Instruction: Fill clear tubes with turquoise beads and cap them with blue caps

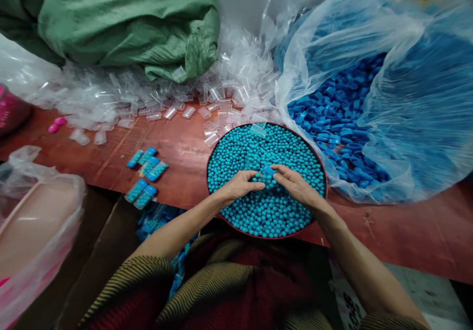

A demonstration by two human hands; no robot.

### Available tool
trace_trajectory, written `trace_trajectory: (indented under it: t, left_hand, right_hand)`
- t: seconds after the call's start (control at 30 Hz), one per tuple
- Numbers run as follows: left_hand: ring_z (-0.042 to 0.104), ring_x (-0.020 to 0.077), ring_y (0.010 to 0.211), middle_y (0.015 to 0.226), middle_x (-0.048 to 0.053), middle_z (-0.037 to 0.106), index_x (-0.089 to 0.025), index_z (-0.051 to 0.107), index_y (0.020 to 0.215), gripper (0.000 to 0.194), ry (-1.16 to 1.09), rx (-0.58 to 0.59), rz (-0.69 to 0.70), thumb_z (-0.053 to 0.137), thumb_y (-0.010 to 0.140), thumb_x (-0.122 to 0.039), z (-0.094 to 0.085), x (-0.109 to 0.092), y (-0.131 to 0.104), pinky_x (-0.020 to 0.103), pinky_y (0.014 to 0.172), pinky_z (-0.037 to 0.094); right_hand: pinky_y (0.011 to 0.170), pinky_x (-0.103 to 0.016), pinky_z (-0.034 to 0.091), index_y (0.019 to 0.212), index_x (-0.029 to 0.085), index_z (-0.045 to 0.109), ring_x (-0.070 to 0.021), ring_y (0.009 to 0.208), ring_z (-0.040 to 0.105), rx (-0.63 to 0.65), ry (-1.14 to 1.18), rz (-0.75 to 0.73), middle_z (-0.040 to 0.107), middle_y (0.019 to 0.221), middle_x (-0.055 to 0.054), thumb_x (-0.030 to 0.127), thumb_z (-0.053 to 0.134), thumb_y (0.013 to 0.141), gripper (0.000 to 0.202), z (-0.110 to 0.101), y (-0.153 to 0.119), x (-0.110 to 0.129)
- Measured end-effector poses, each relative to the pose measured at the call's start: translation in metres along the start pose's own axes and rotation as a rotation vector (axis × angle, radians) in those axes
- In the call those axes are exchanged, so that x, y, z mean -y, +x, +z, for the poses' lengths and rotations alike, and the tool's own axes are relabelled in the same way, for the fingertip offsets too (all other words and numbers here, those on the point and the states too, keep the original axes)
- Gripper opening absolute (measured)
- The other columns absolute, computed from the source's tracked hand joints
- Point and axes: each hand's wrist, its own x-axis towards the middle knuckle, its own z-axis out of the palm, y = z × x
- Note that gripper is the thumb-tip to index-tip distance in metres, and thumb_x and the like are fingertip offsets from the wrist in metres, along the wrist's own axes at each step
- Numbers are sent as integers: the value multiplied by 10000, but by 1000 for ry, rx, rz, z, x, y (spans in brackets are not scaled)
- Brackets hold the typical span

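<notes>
Blue cap (pixel 268 171) pinched above turquoise beads (pixel 273 216).
Right hand (pixel 293 184) grips cap; left hand (pixel 242 184) curls alongside, hold unclear. Filled containers (pixel 157 171) at left, plastic bag (pixel 424 123) at right.

A reddish-brown desk (pixel 399 226) stretches across from left to right, its surface worn and shiny in places. At its near edge sits a round tray (pixel 266 237) full of blue beads (pixel 273 224), and to the left lie two small groups of filled tubes (pixel 157 171) with blue ends. Farther back are scattered clear tubes (pixel 188 112), with a few pink beads (pixel 53 128) at their left, while a plastic bag (pixel 436 108) of blue caps (pixel 336 103) lies open on the right.
</notes>
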Motion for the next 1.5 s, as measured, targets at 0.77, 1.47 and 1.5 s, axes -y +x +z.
trace_trajectory:
  t: [0.77,1.47,1.5]
  left_hand:
    - [518,74,599,787,-24,549,-169,506,890,158,123,-79,83,550,765,-255,-4,8,-8,189,504,402]
    - [596,95,527,799,-12,599,-158,455,1140,583,-271,112,63,703,701,-450,-4,14,-13,197,433,445]
    - [591,92,516,800,-15,594,-160,451,1160,601,-296,115,60,709,698,-446,-2,15,-13,195,420,441]
  right_hand:
    - [674,-276,482,1149,234,608,-183,744,663,-146,-406,-68,717,882,-36,296,431,901,312,1,-17,25]
    - [754,-326,515,1174,167,617,-192,855,631,-321,-659,-575,711,1001,-92,135,419,915,328,18,-20,17]
    - [737,-326,512,1180,152,617,-193,836,629,-323,-716,-619,713,1004,-100,109,410,909,344,18,-21,18]
